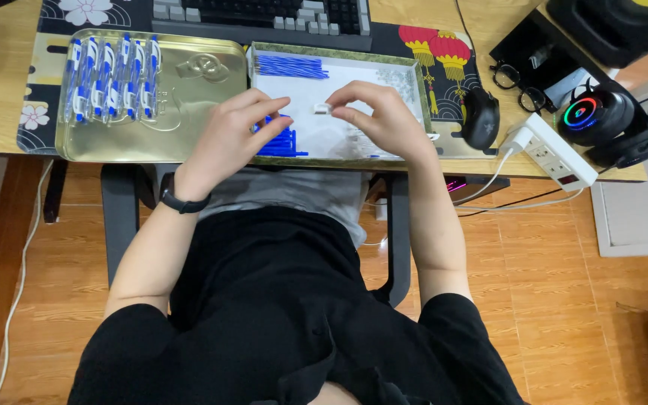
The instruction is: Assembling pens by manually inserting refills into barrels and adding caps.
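Observation:
My right hand (381, 118) pinches a small white pen part (322, 109) between thumb and fingers, over a shallow green-rimmed box (423, 94) lined with white. My left hand (226, 141) hovers at the box's left edge with its fingers apart and nothing visibly in it, just above a pile of blue pen parts (285, 141). A second bunch of thin blue rods (291, 67) lies at the box's far left corner. To the left, a gold metal tray (204, 112) carries a row of several blue and white pens (112, 79).
A keyboard (264, 13) sits behind the trays. Right of the box lie a black mouse (481, 118), glasses (523, 86), a white power strip (556, 154) and a lit headset (613, 120). The desk edge runs just below the trays.

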